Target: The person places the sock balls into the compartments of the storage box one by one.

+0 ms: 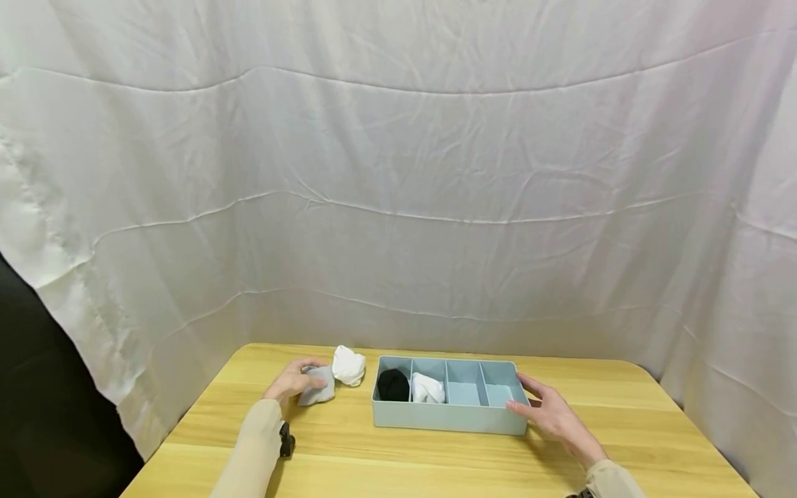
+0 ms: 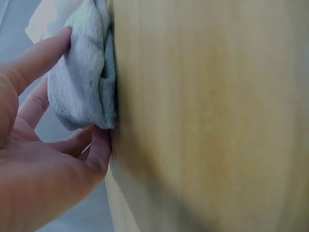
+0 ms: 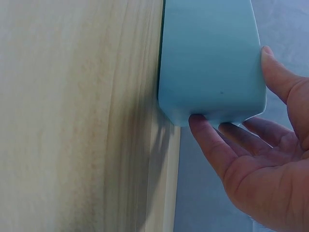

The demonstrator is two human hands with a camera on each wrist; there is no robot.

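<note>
A rolled grey sock is pinched in the left hand, fingers curled over its top and thumb tucked under its near end. In the left wrist view the thumb is seen pressed at the sock's lower edge, a finger laid across its upper side. The sock is resting on the wooden table, near the far left corner, well left of the tray. Its long axis is set roughly crosswise to the table's front edge, one end toward the wearer, the other toward a white sock bundle that is touched or nearly touched at the far end; which cannot be told.

The right hand is laid against the right end of a pale blue divided tray. Fingers are kept nearly straight, spread along the end wall; nothing is clasped. In the right wrist view the thumb is seen on one face of the tray's corner and a finger on the adjoining face.

The tray is set lengthwise, left to right, near mid-table. Four compartments are noted. A black sock bundle is held in the leftmost, a white sock bundle in the second. Only bare blue floor is seen in the third and fourth.

A wrinkled white sheet is hung behind the table. Beige sleeves are worn on both arms.
</note>
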